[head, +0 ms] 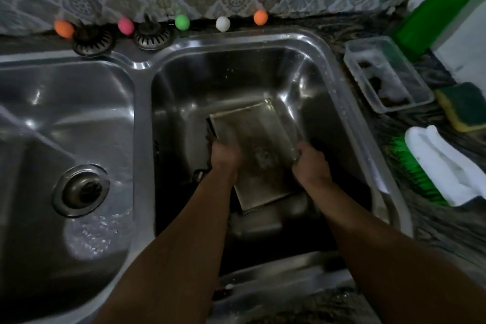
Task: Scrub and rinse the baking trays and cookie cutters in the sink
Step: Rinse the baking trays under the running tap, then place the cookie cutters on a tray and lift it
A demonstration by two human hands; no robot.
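A rectangular metal baking tray is held tilted inside the right basin of the steel double sink. My left hand grips the tray's left edge. My right hand grips its right edge. Water splashes on the tray's floor between my hands. Under the tray lies another metal piece, dim and partly hidden. A small dark object lies on the basin floor to the left of my left wrist; I cannot make out what it is.
The left basin has an open drain and a puddle. Two strainer plugs and several coloured balls line the back ledge. On the right counter: a clear soap tub, a green-yellow sponge, a green-bristled brush, a green bottle.
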